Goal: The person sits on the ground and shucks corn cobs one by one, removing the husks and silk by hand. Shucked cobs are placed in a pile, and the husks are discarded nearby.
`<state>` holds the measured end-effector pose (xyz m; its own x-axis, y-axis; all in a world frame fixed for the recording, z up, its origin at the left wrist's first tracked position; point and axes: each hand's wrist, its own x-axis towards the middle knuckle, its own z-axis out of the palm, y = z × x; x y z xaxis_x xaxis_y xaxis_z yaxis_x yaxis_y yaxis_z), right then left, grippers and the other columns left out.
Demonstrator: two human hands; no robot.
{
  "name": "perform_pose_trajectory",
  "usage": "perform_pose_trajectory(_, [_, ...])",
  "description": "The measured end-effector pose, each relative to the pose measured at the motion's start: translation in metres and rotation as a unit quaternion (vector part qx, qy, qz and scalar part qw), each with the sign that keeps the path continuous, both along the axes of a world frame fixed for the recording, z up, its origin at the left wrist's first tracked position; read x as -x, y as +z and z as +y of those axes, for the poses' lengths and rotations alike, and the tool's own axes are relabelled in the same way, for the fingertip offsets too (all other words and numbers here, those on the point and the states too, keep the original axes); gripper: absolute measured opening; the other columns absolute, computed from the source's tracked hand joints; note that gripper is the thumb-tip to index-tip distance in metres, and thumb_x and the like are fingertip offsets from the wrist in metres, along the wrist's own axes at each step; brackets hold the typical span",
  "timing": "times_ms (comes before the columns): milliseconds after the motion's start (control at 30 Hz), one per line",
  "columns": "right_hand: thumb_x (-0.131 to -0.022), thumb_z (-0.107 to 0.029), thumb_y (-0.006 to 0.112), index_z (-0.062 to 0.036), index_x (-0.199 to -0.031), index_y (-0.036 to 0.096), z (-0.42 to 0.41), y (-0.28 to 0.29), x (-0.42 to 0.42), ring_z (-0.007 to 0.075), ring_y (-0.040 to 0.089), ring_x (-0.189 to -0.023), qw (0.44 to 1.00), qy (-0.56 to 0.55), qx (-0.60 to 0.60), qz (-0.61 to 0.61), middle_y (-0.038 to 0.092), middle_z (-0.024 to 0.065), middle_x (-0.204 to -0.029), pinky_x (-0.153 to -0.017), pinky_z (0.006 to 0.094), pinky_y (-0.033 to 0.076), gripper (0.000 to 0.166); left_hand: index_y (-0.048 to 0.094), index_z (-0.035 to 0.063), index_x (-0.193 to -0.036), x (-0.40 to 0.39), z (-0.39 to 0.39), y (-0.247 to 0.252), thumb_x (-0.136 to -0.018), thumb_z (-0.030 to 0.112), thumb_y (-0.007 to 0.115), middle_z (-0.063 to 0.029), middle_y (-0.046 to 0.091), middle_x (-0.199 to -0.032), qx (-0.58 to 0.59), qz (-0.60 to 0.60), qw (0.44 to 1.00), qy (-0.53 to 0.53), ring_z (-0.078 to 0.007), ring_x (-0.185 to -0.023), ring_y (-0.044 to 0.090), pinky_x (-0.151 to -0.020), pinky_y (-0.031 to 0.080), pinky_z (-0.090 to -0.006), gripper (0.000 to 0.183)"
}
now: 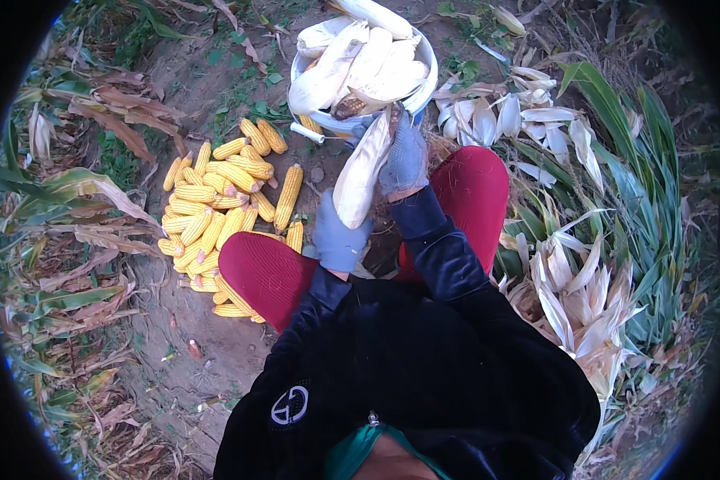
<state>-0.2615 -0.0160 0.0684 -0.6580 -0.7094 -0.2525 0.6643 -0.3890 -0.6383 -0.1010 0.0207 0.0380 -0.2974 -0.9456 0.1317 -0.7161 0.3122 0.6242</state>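
An ear of corn in its pale dry husk slants between my two gloved hands, just in front of the bucket. My left hand, in a grey glove, grips its lower end. At the upper, silk-covered tip, the fingers of my right hand close on the husk; part of them is hidden behind the ear. Beyond it stands a white bucket heaped with husked-over ears. One brown, dried tip shows at the bucket's near rim.
Bare yellow corn cobs lie piled on the soil beside my left knee. Stripped husks and green corn leaves are heaped at the right, past my right knee. Dry corn stalks and leaves line the left side.
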Motion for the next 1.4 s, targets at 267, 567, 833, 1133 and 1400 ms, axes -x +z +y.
perform_pose_trajectory(267, [-0.095, -0.029, 0.041, -0.0051, -0.098, 0.053, 0.007, 0.024, -0.031, 0.0168, 0.058, -0.073, 0.954, 0.084, 0.113, -0.264, 0.056, 0.0039, -0.08, -0.074, 0.035, 0.049, 0.027, 0.037, 0.0025, -0.128, 0.002, -0.012, -0.093, -0.06, 0.018, 0.077, -0.012, 0.053, -0.116, -0.189, 0.303, 0.93, -0.084, -0.0217, -0.108, 0.05, -0.091, 0.04, -0.0335, 0.08])
perform_pose_trajectory(567, [-0.096, -0.034, 0.039, -0.0069, -0.09, 0.048, -0.01, 0.0, -0.046, 0.0099, 0.039, -0.052, 0.977, 0.044, 0.088, -0.19, 0.038, -0.003, -0.061, -0.051, 0.0274, 0.041, 0.029, 0.034, -0.0013, -0.127, 0.028, -0.046, 0.055, -0.077, 0.019, 0.065, -0.012, 0.048, -0.115, -0.09, 0.417, 0.904, 0.011, -0.0204, -0.103, 0.05, -0.086, 0.042, -0.031, 0.062])
perform_pose_trajectory(833, [-0.095, -0.039, 0.039, -0.0054, -0.083, 0.052, 0.065, 0.002, -0.077, 0.0104, 0.038, -0.042, 0.932, 0.356, -0.047, 0.054, 0.035, -0.0037, -0.053, -0.042, 0.024, 0.038, 0.038, 0.051, 0.0104, -0.075, -0.053, -0.167, -0.057, -0.082, 0.029, 0.06, -0.0032, 0.039, -0.052, -0.348, 0.602, 0.661, 0.281, -0.0173, -0.042, 0.04, -0.042, 0.035, -0.0328, 0.022])
perform_pose_trajectory(1133, [-0.096, -0.035, 0.037, -0.0025, -0.086, 0.053, 0.176, 0.002, -0.027, 0.0114, 0.045, -0.044, 0.938, 0.343, -0.05, 0.018, 0.04, -0.0017, -0.05, -0.042, 0.022, 0.038, 0.038, 0.05, 0.0087, -0.081, -0.092, -0.178, -0.082, -0.084, 0.03, 0.058, -0.0051, 0.042, -0.057, -0.286, 0.608, 0.686, 0.279, -0.0192, -0.049, 0.045, -0.045, 0.039, -0.0354, 0.023])
perform_pose_trajectory(1400, [-0.077, -0.048, 0.062, 0.0009, -0.133, 0.029, 0.098, 0.031, 0.014, 0.0311, 0.046, -0.115, 0.877, 0.315, 0.036, 0.361, 0.044, 0.0197, -0.126, -0.096, 0.0392, 0.037, 0.081, 0.052, 0.0063, -0.091, -0.013, -0.157, 0.044, -0.082, 0.017, 0.064, -0.0062, 0.053, -0.071, -0.235, 0.603, 0.748, 0.147, -0.0177, -0.058, 0.054, -0.052, 0.047, -0.0306, 0.019])
